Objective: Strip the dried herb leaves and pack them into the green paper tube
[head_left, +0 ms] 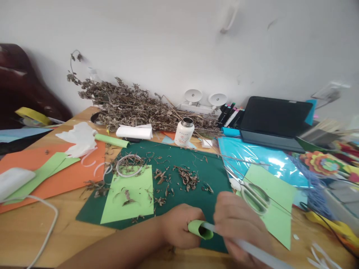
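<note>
Forearm (120, 246) slanting, left hand (181, 226) curled around green tube (194, 226)

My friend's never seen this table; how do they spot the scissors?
Find the dark green mat, then the light green sheet just right of it. The scissors lie partly on that sheet, their two pale looped handles setting them apart from the flat paper.

Scuffed pale wall (140, 41), wooden table (22, 235)
</note>
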A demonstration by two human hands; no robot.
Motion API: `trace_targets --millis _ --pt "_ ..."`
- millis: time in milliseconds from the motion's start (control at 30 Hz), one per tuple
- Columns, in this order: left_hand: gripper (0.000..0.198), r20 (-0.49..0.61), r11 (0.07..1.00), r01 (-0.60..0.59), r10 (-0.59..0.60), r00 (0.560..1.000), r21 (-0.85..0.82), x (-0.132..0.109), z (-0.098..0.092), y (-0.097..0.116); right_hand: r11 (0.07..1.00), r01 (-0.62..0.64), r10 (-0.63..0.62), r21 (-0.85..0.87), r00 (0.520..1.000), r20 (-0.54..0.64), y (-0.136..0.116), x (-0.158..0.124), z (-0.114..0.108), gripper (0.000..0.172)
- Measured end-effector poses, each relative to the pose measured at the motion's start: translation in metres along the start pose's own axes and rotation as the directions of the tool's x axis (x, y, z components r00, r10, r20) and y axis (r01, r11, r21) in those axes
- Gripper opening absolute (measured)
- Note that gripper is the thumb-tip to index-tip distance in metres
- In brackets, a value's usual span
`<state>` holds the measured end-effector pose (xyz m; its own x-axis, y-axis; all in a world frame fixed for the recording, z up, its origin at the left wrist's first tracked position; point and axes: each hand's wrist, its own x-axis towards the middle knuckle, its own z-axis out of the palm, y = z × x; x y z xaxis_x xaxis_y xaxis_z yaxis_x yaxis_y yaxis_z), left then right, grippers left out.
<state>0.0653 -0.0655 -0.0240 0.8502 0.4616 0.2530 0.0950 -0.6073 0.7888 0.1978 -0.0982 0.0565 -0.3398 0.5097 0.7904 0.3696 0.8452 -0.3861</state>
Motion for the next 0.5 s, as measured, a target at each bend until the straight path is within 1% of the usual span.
trace_targets --millis 67,100,167,200,300,333,433,467,500 --pt "0.014 0.005 1.000 0.000 0.000 1.000 -0.014 -0.0001 0.0002 0.0000 0.999 0.033 -0.032 -0.007 0.997 0.065 0.0001 0.0021 -0.0003 0.023" --pt "0.013 -0.003 1.000 -0.002 0.002 1.000 -0.018 -0.0002 0.0002 0.0000 0.999 0.037 -0.036 -0.002 0.998 0.056 0.0003 0.0031 -0.0006 0.023" --pt "0.012 -0.033 1.000 0.003 -0.004 0.999 -0.020 -0.0003 0.0001 0.0003 0.999 0.028 -0.028 0.019 1.000 -0.001 0.0005 0.0042 -0.0014 0.023" --pt "0.011 -0.040 1.000 0.007 -0.008 0.999 -0.028 -0.0003 -0.0001 0.0007 0.999 0.009 -0.009 0.034 1.000 -0.006 0.0005 0.0044 -0.0018 0.022" --pt "0.013 -0.019 0.997 0.020 -0.021 1.000 -0.072 0.0002 -0.0011 0.0026 0.992 -0.082 0.075 0.094 0.994 0.076 0.0001 0.0039 -0.0018 0.020" --pt "0.014 -0.016 0.996 0.026 -0.028 0.999 -0.082 0.0005 -0.0014 0.0033 0.988 -0.101 0.093 0.116 0.993 0.072 0.0000 0.0035 -0.0016 0.019" --pt "0.015 -0.032 0.997 0.044 -0.046 0.998 -0.070 0.0013 -0.0020 0.0047 0.979 -0.099 0.107 0.180 0.994 -0.035 0.0008 0.0033 -0.0008 0.020" --pt "0.015 -0.029 0.997 0.046 -0.048 0.998 -0.062 0.0015 -0.0020 0.0048 0.978 -0.096 0.105 0.187 0.994 -0.034 0.0015 0.0037 -0.0006 0.020" --pt "0.015 -0.022 0.997 0.045 -0.046 0.999 -0.055 0.0017 -0.0018 0.0046 0.977 -0.102 0.104 0.189 0.995 -0.001 0.0024 0.0043 -0.0004 0.020"
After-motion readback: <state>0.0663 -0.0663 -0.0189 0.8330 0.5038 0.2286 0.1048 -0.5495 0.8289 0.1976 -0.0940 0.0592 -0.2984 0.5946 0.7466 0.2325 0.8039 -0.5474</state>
